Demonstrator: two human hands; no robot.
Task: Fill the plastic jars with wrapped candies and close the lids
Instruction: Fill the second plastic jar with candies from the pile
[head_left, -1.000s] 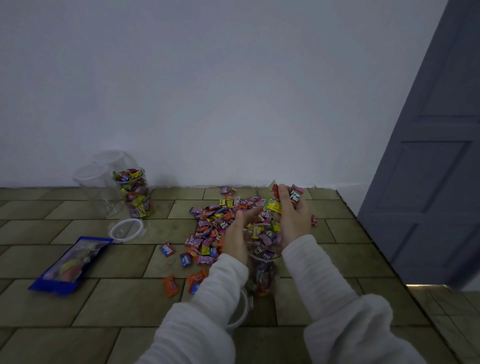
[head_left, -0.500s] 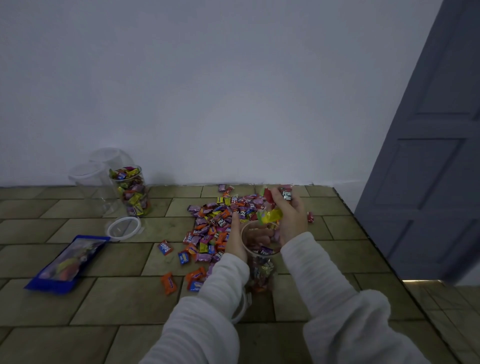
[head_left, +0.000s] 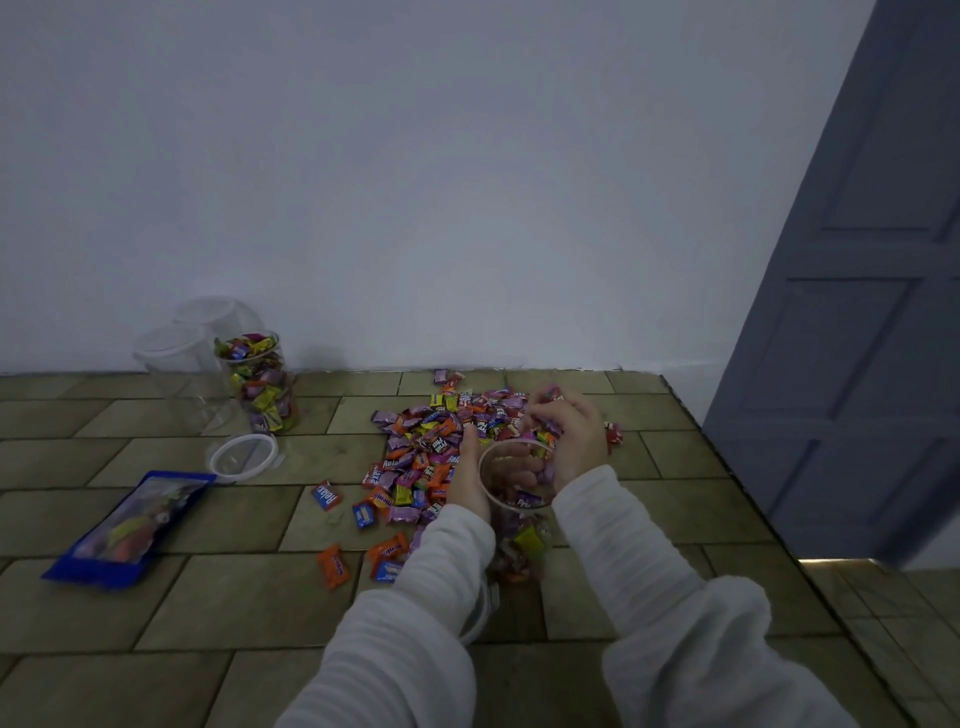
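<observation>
Blue packet (head_left: 124, 530): flat on the tiled floor, far left.
Filled jar (head_left: 260, 382): upright by the wall, uncapped; loose lid (head_left: 243, 457) lies just in front.
Candy pile (head_left: 441, 441): light, slippery wrappers, best scooped by the handful.
Left hand (head_left: 467, 478): fingers wrapped round the open jar (head_left: 511, 499) near its rim. Thin plastic, probably light and tippy.
Right hand (head_left: 571, 441): fingers curled on candies over the mouth.
</observation>
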